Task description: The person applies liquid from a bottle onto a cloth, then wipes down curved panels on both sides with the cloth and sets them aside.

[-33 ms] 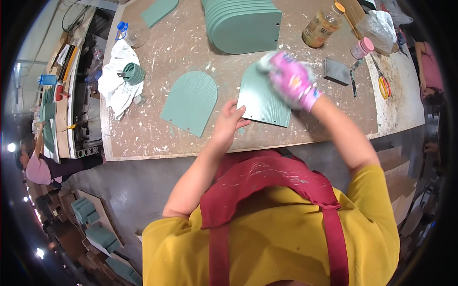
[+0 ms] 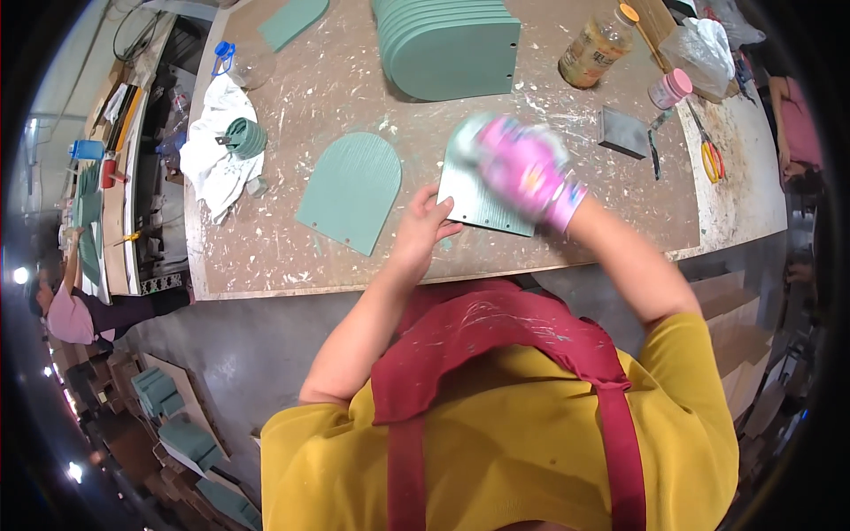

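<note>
A green arched board (image 2: 474,199) with small holes along its straight near edge lies on the table before me. My left hand (image 2: 423,221), bare, grips its near left corner, thumb on top and fingers at the edge. Over the board's right part is my right hand (image 2: 524,168), in a pink patterned glove and smeared by motion. Something pale shows around its fingertips; I cannot make out what. A second green arched board (image 2: 350,190) lies flat to the left. Beyond my hands stands a stack of green arched boards (image 2: 456,62).
A dark grey block (image 2: 623,133), yellow-and-red-handled scissors (image 2: 712,161), a pink-capped jar (image 2: 670,88) and an orange-capped bottle (image 2: 598,49) sit at right. At left, a green ribbed cup (image 2: 245,139) rests on a white cloth (image 2: 212,168). Another person (image 2: 75,310) works far left.
My right hand has moved slightly nearer and to the left over the board. The left hand keeps its hold on the corner.
</note>
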Available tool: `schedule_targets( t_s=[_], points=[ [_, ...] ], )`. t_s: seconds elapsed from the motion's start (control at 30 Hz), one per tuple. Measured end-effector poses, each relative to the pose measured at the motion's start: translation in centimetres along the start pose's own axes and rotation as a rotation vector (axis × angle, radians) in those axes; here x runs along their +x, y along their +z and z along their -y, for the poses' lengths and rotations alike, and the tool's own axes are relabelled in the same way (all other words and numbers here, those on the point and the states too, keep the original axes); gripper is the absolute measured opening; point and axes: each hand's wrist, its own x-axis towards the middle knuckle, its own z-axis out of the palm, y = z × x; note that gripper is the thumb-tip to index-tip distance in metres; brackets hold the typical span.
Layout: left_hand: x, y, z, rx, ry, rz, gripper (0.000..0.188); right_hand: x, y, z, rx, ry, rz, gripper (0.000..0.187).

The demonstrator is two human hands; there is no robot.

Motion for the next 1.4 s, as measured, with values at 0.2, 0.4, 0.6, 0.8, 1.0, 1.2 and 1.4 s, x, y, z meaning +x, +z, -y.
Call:
schedule_targets(
  t_s=[0.2,0.4,0.6,0.8,1.0,1.2,1.4],
  points=[
    [-0.2,-0.3,0.1,0.002,-0.025,0.008,0.036,-3.5,2.0,-5.5,0.399,0.332,-0.083,0.034],
    [-0.2,-0.6,0.2,-0.02,-0.033,0.009,0.04,-3.0,-2.1,-0.5,-0.067,-0.1,-0.144,0.023],
    [0.2,-0.7,0.2,-0.032,-0.02,0.052,0.042,-7.7,2.1,-1.9,0.867,0.291,0.113,0.034],
    [-0.5,-1.3,-0.7,-0.135,-0.01,0.094,0.041,-6.1,-2.6,-6.8,0.455,0.465,-0.079,0.034],
    [-2.9,0.2,-4.3,-0.158,0.096,0.058,0.04,-7.0,-5.0,-5.7,1.031,0.676,-0.307,0.025],
    [-2.1,-0.3,-4.7,-0.273,0.092,-0.004,0.036,-7.1,-4.7,-5.5,1.362,0.729,-0.325,0.024],
    [-1.4,-0.1,-0.9,-0.232,0.011,-0.136,0.028,-3.5,-3.6,0.6,0.265,0.066,-0.222,0.032]
  ],
)
